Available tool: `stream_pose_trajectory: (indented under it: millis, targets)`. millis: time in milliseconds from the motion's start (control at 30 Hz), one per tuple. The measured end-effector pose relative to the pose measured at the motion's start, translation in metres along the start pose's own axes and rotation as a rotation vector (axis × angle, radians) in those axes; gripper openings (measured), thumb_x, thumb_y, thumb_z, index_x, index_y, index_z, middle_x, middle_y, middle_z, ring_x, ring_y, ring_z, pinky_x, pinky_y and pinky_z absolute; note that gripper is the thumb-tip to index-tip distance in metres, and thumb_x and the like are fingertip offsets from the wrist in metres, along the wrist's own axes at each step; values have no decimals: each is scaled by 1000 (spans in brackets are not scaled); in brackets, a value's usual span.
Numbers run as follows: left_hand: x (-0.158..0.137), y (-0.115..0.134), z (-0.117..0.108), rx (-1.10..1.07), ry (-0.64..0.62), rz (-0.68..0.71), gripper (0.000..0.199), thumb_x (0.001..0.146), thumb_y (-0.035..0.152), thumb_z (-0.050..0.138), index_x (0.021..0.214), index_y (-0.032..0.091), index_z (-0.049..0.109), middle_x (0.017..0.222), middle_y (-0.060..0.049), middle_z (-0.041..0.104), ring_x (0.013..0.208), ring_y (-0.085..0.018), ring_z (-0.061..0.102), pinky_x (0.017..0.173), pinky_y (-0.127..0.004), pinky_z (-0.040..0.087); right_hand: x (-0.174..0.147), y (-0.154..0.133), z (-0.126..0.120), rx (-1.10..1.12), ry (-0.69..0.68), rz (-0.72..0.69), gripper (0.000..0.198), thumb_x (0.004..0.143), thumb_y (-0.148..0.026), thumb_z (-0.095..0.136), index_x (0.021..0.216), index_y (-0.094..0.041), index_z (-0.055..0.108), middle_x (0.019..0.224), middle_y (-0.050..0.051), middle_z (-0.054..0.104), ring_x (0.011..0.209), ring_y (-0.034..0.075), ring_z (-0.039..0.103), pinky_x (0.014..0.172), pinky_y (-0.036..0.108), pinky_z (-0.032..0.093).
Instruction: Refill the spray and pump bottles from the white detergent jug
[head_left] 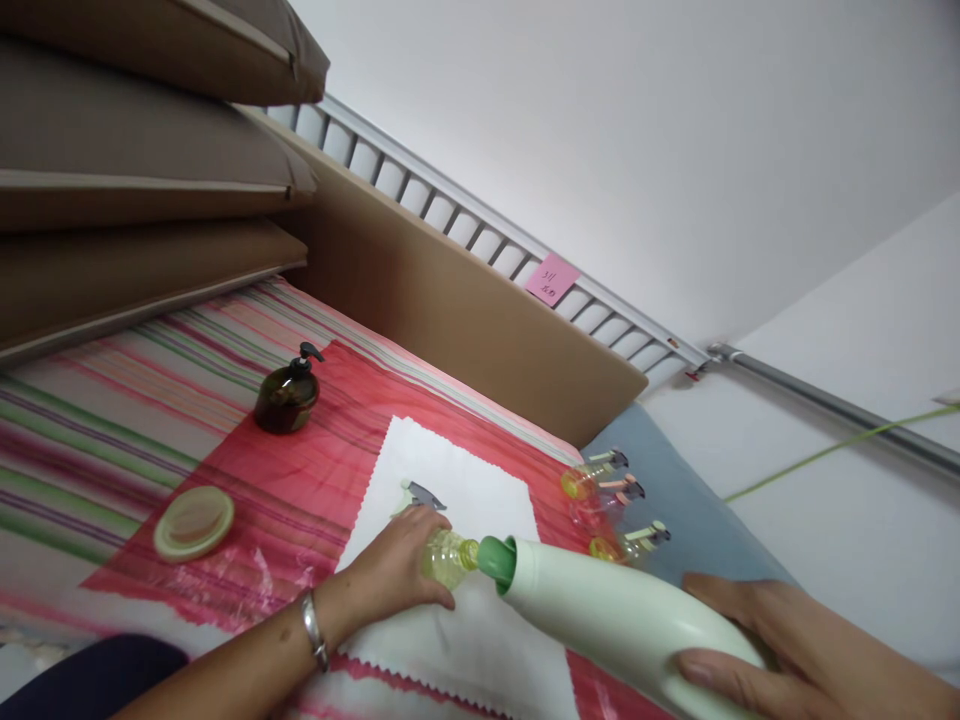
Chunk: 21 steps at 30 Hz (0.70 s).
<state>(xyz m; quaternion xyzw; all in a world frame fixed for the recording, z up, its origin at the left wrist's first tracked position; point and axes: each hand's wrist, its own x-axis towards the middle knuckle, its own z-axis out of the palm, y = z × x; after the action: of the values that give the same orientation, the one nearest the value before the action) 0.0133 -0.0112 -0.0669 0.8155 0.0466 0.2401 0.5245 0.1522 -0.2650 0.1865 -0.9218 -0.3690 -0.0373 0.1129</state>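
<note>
With my left hand [401,565] I grip a small clear yellow-green bottle [448,560] around its body, over a white cloth with zigzag edges [480,480]. The bottle's top is uncapped. My right hand [780,640] is wrapped around a large pale green bottle [622,620], tipped sideways so its green spout [495,558] meets the small bottle's mouth. I cannot tell whether liquid is flowing. Just beyond my left hand, a spray head with a grey trigger [422,494] lies on the cloth.
On the right stand several small spray bottles [619,545]. A dark pump bottle [287,397] and a round pale green lid [193,524] are at left, on or beside a red translucent sheet [345,400]. Stacked cushions [150,150] and a brown board [450,310] rise behind.
</note>
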Motion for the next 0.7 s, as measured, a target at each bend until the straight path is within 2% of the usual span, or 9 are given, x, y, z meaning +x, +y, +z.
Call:
stream_pose_trajectory:
  millis: [67, 133, 267, 333, 633, 700]
  targets:
    - [0, 0, 0, 3, -2, 1, 73, 46, 42, 89, 109, 22, 57, 110, -7, 61, 107, -30, 54, 94, -43, 43, -3, -5, 3, -22, -17, 18, 39, 64, -67, 54, 68, -29, 62, 51, 3, 60, 54, 26, 58, 50, 31, 47]
    - [0, 0, 0, 6, -5, -3, 73, 46, 42, 89, 109, 22, 57, 110, -7, 61, 108, -30, 54, 94, -44, 43, -4, -11, 4, -55, -105, 33, 37, 66, -64, 56, 70, -29, 63, 56, 4, 64, 58, 26, 59, 52, 31, 48]
    - [0, 2, -1, 10, -10, -10, 73, 46, 40, 90, 108, 22, 57, 111, -7, 60, 107, -30, 54, 95, -43, 43, 2, -21, -5, -113, -578, -10, 28, 73, -57, 58, 80, -31, 66, 78, 2, 70, 71, 25, 63, 63, 29, 49]
    - [1, 3, -2, 15, -13, -7, 72, 46, 39, 89, 108, 21, 57, 110, -7, 61, 107, -29, 54, 95, -43, 43, 7, -26, -10, -137, -701, -19, 25, 77, -55, 56, 85, -33, 65, 86, 0, 70, 77, 24, 63, 67, 28, 48]
    - [1, 7, -3, 32, -20, -21, 72, 45, 38, 90, 107, 20, 58, 108, -7, 61, 105, -29, 55, 93, -42, 44, 8, -33, -14, -171, -695, -43, 22, 79, -53, 57, 83, -33, 65, 82, -4, 70, 74, 20, 65, 65, 24, 49]
    - [1, 6, -3, 30, -18, -8, 72, 46, 39, 89, 107, 20, 58, 108, -6, 61, 105, -28, 55, 93, -42, 44, 7, -32, -13, -180, -560, -82, 21, 73, -54, 62, 76, -34, 68, 75, -5, 71, 66, 19, 65, 58, 23, 50]
